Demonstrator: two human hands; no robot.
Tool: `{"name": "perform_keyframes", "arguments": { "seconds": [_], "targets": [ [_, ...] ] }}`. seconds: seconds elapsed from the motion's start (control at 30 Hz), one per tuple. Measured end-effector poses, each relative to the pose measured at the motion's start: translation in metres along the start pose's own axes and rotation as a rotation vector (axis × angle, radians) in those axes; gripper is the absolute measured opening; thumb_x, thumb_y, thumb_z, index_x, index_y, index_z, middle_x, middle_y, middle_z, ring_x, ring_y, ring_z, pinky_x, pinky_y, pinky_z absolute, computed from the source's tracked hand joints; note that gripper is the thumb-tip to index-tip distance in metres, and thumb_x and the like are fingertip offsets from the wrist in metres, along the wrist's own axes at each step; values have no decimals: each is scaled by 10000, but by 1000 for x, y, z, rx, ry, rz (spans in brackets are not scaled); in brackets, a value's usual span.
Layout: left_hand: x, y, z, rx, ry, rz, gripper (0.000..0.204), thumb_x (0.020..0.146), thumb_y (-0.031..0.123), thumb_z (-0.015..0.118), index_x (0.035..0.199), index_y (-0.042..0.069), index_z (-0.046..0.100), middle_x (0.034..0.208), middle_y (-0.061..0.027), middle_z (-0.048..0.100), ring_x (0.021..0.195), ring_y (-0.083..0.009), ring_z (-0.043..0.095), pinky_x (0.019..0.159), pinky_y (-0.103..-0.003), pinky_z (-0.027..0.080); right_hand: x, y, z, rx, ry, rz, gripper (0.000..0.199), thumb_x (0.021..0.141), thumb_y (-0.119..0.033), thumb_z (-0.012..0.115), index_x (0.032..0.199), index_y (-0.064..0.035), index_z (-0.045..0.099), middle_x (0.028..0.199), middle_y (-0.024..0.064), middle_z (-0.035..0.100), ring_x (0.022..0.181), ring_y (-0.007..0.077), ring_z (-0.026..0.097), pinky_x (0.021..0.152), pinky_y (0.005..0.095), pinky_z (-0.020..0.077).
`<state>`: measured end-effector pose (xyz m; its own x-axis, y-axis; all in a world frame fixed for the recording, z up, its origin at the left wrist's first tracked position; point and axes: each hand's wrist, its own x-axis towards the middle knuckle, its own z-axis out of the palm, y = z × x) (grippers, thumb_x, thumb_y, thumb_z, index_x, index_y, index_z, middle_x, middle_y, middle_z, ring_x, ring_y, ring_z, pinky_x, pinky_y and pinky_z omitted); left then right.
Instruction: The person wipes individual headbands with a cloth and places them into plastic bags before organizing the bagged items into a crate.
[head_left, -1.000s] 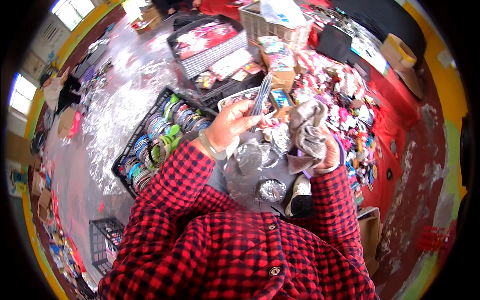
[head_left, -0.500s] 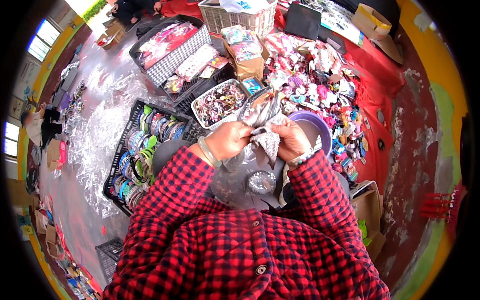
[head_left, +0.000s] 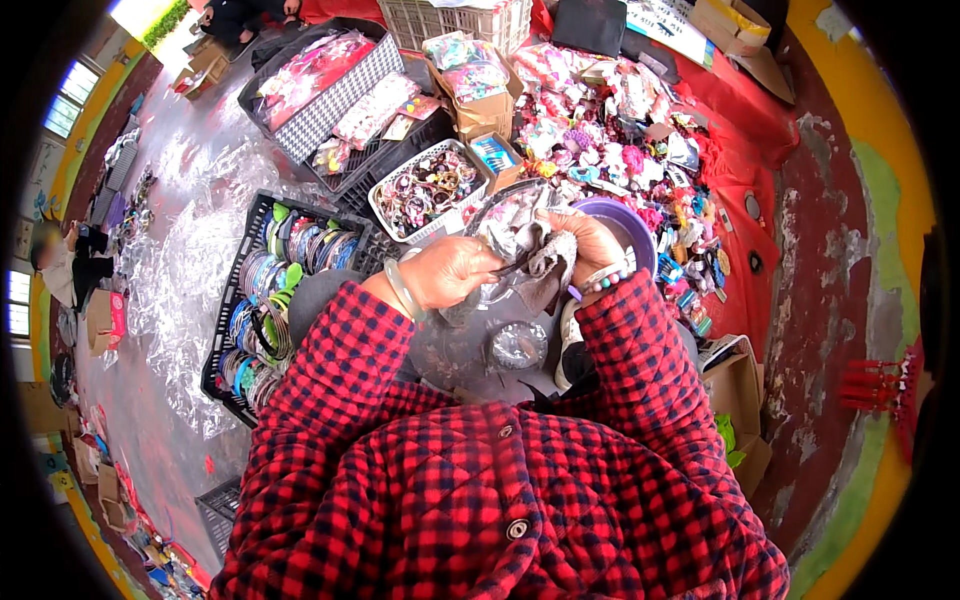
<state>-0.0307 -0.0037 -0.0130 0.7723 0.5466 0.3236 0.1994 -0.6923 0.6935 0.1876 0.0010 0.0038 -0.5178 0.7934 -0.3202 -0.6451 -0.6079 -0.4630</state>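
Note:
My left hand (head_left: pixel 447 272), with a pale bangle at its wrist, pinches the near left side of a soft bundle of grey and white fabric (head_left: pixel 548 262). My right hand (head_left: pixel 596 252), beaded at the wrist, grips the bundle's right side, fingers curled round it. A textured grey fold hangs below the fingers, with a shinier pale part between both hands. What kind of article it is I cannot make out. The purple basin (head_left: pixel 650 240) lies just behind my right hand. Under the hands, a clear plastic-wrapped round bundle (head_left: pixel 517 346) rests near a white-and-dark shoe (head_left: pixel 571 345).
On my left stands a black crate (head_left: pixel 213 368) of headbands (head_left: pixel 268 325). Ahead are a white basket (head_left: pixel 397 236) of hair ties and an open carton (head_left: pixel 487 117). A large pile of hair accessories (head_left: pixel 630 150) covers red cloth (head_left: pixel 745 215). Plastic film (head_left: pixel 185 300) litters the floor.
My right hand has turned, and the grey fabric has swung from hanging between the hands to bunching against the right palm. My left hand has shifted slightly left.

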Motion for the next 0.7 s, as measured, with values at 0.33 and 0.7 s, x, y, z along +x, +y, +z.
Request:
{"name": "perform_keyframes", "arguments": {
  "seconds": [0.33,0.7],
  "targets": [
    [-10,-2,4,131,-94,121,169,750,96,599,897,13,602,806,-139,589,788,-326,563,689,-385,463,9,-28,-36,108,-84,-183,259,852,-115,512,1074,18,499,920,162,606,793,264,605,740,395,509],
    [-7,1,-2,-249,319,-281,108,769,47,606,830,-30,561,691,-124,532,629,-194,543,578,-291,412,-10,-35,1,124,-235,-205,361,871,-104,461,1190,56,409,1152,175,520,1050,269,528,930,391,415]
  ]
}}
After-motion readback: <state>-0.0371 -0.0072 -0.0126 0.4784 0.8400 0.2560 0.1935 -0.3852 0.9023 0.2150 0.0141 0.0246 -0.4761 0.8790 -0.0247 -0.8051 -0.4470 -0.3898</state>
